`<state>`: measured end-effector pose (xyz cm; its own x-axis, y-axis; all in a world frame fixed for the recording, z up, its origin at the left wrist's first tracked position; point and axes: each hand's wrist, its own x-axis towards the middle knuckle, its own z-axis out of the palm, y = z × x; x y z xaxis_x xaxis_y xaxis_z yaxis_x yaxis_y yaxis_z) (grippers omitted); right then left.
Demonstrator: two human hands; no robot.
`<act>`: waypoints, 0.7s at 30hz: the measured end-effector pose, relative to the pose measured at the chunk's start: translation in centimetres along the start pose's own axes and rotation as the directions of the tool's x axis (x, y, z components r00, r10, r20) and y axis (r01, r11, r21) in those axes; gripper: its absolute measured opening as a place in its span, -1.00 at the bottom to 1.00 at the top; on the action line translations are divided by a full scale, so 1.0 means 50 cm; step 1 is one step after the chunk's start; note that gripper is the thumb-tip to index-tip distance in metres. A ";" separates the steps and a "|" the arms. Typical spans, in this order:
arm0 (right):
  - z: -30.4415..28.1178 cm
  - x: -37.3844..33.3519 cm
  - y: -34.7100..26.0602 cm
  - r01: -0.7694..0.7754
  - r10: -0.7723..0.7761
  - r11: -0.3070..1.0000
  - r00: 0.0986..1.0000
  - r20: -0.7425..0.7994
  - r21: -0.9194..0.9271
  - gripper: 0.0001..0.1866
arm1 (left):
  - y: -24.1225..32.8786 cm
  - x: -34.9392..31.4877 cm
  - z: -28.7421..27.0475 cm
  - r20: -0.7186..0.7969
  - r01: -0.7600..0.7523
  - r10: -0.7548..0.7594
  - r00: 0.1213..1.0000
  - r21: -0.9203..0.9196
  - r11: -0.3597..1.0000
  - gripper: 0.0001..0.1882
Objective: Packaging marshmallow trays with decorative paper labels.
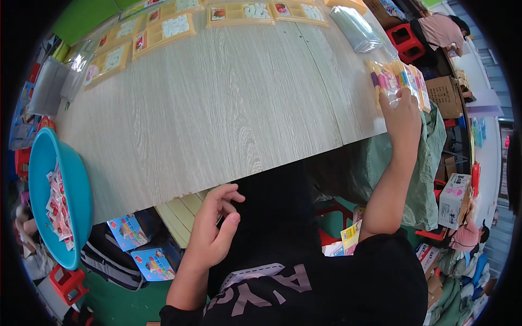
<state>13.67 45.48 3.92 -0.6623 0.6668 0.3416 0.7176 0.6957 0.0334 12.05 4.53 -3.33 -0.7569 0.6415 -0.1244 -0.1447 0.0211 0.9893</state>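
At the right end of the table my right hand (403,111) reaches onto a row of clear-wrapped packs (390,79) with yellow, pink and purple contents. Its thumb and fingers are bent around the near side of one pack; the fingertips are partly hidden. My left hand (213,228) hovers in front of the table's near edge, above my lap. Its fingers are loosely curled and apart from the thumb, with nothing in them.
Yellow compartment trays (163,35) with white pieces line the far side of the wood-grain table (217,108). Clear plastic sheets (356,30) are stacked far right. A turquoise basin (81,201) of small red-and-white packets stands left. A green plastic bag (418,179) hangs right. Other people sit farther off.
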 end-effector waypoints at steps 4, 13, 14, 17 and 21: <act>0.016 0.011 -0.016 -0.003 0.005 1.000 0.997 0.082 -0.026 -0.43 | -0.046 -0.023 -0.009 -0.001 0.070 -0.070 0.998 0.089 0.994 -0.53; 0.066 0.082 0.062 0.053 -0.030 0.965 0.995 0.095 -0.256 -0.26 | -0.176 -0.111 -0.114 -0.269 0.162 -0.110 0.957 0.178 0.971 -0.69; 0.076 0.079 0.064 0.052 -0.027 0.967 0.995 0.100 -0.249 -0.28 | -0.187 -0.128 -0.134 -0.393 0.101 0.007 0.919 0.252 0.963 -0.78; 0.095 0.067 0.059 0.045 -0.024 0.967 0.996 0.085 -0.252 -0.29 | -0.181 -0.156 -0.199 -0.709 0.080 0.147 0.690 0.276 0.958 -0.88; 0.097 0.062 0.061 0.048 -0.035 0.956 0.998 0.050 -0.288 -0.29 | -0.234 -0.154 -0.325 -0.783 0.179 0.194 0.591 0.362 0.915 -0.76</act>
<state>12.76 50.93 0.52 -0.6969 0.6546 0.2930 0.7166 0.6203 0.3189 9.22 -13.13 -15.20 -0.9744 -0.2170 0.0586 -0.0371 0.4123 0.9103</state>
